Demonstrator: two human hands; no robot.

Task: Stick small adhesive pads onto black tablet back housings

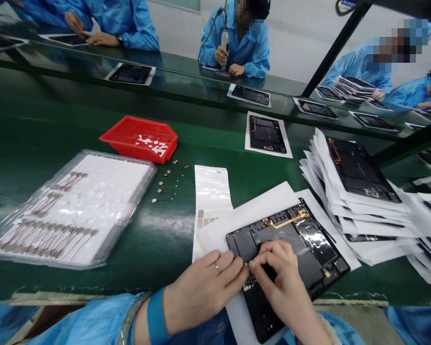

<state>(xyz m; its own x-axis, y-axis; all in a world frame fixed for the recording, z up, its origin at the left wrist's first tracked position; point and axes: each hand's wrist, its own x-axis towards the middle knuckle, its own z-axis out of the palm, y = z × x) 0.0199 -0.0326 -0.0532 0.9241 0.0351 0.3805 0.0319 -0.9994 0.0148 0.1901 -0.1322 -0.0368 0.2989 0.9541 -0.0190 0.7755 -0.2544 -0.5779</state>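
The black tablet housing [311, 273] lies on white paper [258, 206] at the near right of the desk [147, 273]. The left hand [208, 282] touches its left edge, fingers bunched; the right hand [283, 273] pinches just beside, thumb and finger nearly meeting. Whether they grip anything, I cannot tell. Left, a red bin [132, 147] stands beyond 1 clear tray [128, 216].

The person's bare, ring-wearing left hand [204, 287], palm down, curls its fingers [232, 274] beside the bare right hand [289, 285], whose thumb [263, 278] and index finger [271, 258] converge.
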